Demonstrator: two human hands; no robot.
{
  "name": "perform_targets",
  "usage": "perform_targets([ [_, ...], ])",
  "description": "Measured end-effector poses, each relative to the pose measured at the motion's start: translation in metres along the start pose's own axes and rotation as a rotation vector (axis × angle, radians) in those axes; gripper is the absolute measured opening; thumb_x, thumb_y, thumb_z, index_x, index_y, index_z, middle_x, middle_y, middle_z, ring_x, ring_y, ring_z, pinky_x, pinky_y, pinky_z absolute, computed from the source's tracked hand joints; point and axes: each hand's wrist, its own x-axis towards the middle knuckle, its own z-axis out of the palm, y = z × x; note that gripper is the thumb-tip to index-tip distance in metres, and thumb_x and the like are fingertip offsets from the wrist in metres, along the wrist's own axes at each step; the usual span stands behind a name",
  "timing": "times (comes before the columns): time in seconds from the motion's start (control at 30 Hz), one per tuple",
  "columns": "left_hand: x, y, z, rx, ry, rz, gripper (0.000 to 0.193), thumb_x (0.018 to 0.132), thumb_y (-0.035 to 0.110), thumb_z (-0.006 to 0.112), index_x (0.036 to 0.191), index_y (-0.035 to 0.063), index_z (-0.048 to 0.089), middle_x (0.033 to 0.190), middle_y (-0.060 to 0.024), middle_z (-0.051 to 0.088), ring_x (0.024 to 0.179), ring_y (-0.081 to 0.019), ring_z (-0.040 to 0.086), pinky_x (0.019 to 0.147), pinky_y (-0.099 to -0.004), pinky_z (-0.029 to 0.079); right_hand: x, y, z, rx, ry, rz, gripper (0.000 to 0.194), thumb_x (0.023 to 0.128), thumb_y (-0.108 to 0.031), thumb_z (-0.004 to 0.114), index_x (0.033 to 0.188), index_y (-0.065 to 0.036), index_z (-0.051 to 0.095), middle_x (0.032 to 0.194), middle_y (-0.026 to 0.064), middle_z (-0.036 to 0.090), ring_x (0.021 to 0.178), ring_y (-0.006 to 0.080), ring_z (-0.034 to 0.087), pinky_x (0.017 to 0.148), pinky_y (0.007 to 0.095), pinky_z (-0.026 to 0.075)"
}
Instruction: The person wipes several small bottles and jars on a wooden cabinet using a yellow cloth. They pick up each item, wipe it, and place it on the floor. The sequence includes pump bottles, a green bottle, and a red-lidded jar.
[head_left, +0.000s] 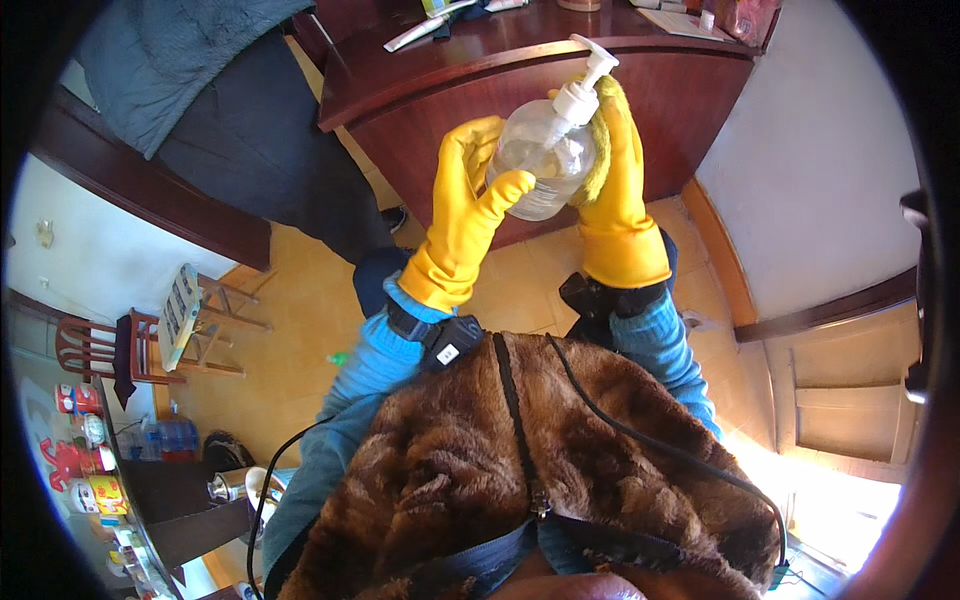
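Note:
A clear plastic pump bottle (546, 161) with a white pump head (586, 90) is held up in front of a dark red wooden desk (420, 105). Some clear liquid shows inside it, and its top leans to the right. My left hand (476, 199), in a yellow rubber glove, grips the bottle's left side, thumb across the front. On the other side, my right hand (619, 172), gloved the same way, presses a yellow-green cloth (602, 142) against the bottle. The right fingertips are partly hidden behind the cloth and bottle.
A white tube (425, 30) and other small items lie on the desktop. Close by on the left stands another person in dark clothes (262, 142). A wooden chair (112, 349) and a folding stool (210, 315) are further left. A white wall (817, 150) rises on the right.

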Motion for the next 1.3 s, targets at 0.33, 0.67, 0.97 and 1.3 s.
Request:
perform_targets([
  [0.33,-0.008,-0.026,0.01,-0.357,0.171,-0.083,0.071,0.103,0.064,0.045,0.15,0.0102,0.042,0.147,-0.0095,0.052,0.133,-0.0246,0.053,0.117,-0.044,0.04,-0.023,0.003,0.032,-0.302,0.083,-0.262,0.04,0.108,-0.021,0.053,0.14,0.002,0.056,0.136,0.0129,0.063,0.124,0.0221,0.059,0.108,0.0365,0.045],
  [0.67,-0.009,-0.023,-0.01,-0.041,0.161,-0.022,0.072,0.101,0.066,0.048,0.146,0.0102,0.047,0.142,-0.0104,0.055,0.127,-0.0248,0.059,0.109,-0.0431,0.048,-0.005,-0.005,0.02,-0.157,0.023,0.138,0.038,0.105,-0.022,0.059,0.134,0.002,0.059,0.122,0.0103,0.068,0.107,0.0191,0.066,0.094,0.0331,0.053],
  [0.97,0.005,-0.029,-0.025,-0.769,-0.006,-0.665,0.064,0.103,0.057,0.053,0.144,0.0081,0.053,0.141,-0.0106,0.06,0.126,-0.0247,0.061,0.109,-0.0419,0.049,0.007,0.004,-0.012,0.037,-0.178,0.312,0.039,0.103,-0.027,0.063,0.131,0.0,0.062,0.118,0.0108,0.071,0.102,0.022,0.07,0.09,0.035,0.056],
  [1.3,-0.011,-0.056,-0.015,-0.973,0.089,-0.72,0.064,0.104,0.056,0.049,0.148,0.0099,0.049,0.146,-0.017,0.056,0.131,-0.0359,0.056,0.112,-0.0572,0.046,-0.007,0.024,-0.026,-0.303,-0.019,0.23,0.037,0.102,-0.024,0.063,0.129,0.002,0.062,0.114,0.011,0.07,0.1,0.0203,0.069,0.088,0.0327,0.055],
])
